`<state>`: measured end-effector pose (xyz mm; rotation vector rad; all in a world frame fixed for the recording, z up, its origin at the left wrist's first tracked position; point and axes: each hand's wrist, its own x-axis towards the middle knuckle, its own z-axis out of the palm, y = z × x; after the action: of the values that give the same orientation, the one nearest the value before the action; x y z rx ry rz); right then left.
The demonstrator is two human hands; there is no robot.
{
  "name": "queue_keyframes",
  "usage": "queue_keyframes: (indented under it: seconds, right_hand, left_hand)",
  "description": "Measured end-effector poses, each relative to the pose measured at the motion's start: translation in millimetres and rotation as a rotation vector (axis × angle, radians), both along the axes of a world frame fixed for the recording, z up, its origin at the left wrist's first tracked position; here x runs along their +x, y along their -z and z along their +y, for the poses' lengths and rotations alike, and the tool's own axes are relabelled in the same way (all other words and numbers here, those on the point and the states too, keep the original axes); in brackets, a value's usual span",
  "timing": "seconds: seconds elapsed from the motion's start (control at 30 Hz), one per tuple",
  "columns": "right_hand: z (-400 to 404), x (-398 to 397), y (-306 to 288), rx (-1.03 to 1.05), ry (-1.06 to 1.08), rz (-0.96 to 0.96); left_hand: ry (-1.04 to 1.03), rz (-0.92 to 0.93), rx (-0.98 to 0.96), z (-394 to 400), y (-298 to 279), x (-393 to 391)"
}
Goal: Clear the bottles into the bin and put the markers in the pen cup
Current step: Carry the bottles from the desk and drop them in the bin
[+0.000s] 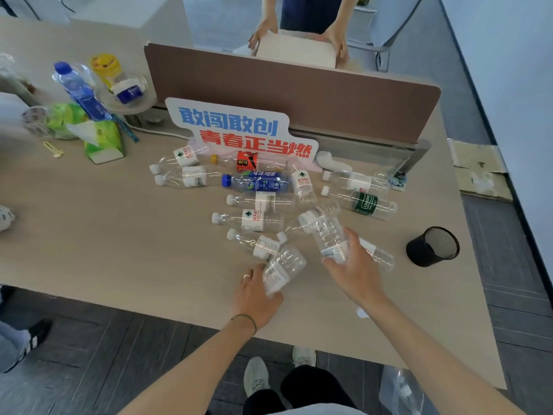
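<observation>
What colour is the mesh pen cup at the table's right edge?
Black, seen in the head view: the pen cup lies tipped on its side.

A spread of bottles (263, 202) lies on the table (119, 241) before the sign (239, 130) and partition (299, 91), the pen cup (432, 246) on its side to their right, tissue pack (103, 142) to their left, and apparently a bag (401, 387) on the floor at near right.

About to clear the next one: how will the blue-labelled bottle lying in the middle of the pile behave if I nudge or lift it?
The blue-labelled bottle lies on its side, so a nudge would probably roll it into neighbouring bottles. It looks empty, so likely light. Its thin clear plastic may dent under a firm squeeze.
</observation>
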<state>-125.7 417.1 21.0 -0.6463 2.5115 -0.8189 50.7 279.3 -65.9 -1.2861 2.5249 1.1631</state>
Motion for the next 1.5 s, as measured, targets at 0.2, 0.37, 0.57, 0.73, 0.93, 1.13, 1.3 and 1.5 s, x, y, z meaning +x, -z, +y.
queue_keyframes:
  seconds: [0.2,0.37,0.57,0.73,0.93,1.13,1.3,1.5]
  right_hand:
    - [30,5,-13,-0.058,0.163,0.019]
    - [82,2,-27,-0.156,0.310,0.071]
    - [167,-11,-36,-0.202,0.480,0.138]
    - [262,-26,-35,-0.235,0.603,0.126]
    - [392,-48,-25,-0.220,0.768,0.059]
    - [491,-66,9,-0.059,0.809,-0.077]
    - [536,-83,41,0.077,0.781,-0.235]
    - [568,-103,58,0.051,0.874,-0.271]
  left_hand:
    - [-0.132,0.192,0.174,19,-25,-22]
    - [-0.098,0.301,0.265,62,-46,-54]
    - [-0.028,0.351,0.372,135,-72,-98]
    - [0.076,0.338,0.386,211,-74,-137]
    - [0.210,0.216,0.375,324,-72,-182]
    - [0.262,0.129,0.350,413,-61,-214]
    - [0.294,0.069,0.332,450,-51,-225]
    - [0.366,-0.030,0.314,479,-46,-241]
